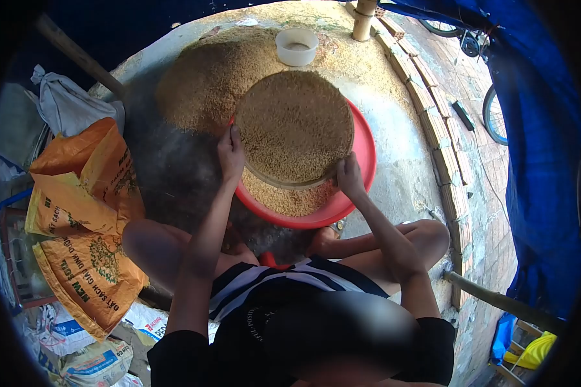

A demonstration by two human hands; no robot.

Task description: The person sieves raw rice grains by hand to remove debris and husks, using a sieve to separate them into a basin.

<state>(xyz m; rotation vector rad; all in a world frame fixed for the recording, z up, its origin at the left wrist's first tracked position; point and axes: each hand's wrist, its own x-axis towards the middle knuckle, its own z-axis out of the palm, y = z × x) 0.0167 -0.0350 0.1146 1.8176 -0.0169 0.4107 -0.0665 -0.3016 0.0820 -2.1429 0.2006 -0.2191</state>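
A round sieve (294, 122), covered with grain, is held over a wide red basin (366, 145). My left hand (231, 151) is closed on the sieve's left rim, its thumb pointing up along the edge. On the lower right, my right hand (350, 175) grips the same rim with its fingers curled. Below the sieve's near edge, paler grain (290, 198) lies in the basin. The sieve hides the far part of the basin.
A heap of grain (197, 80) spreads over the floor behind the sieve. There, a translucent white tub (297, 48) stands. Orange printed sacks (87, 258) lie at my left. Along the right runs a row of bricks (442, 151), with a blue tarp (545, 161) hanging beyond.
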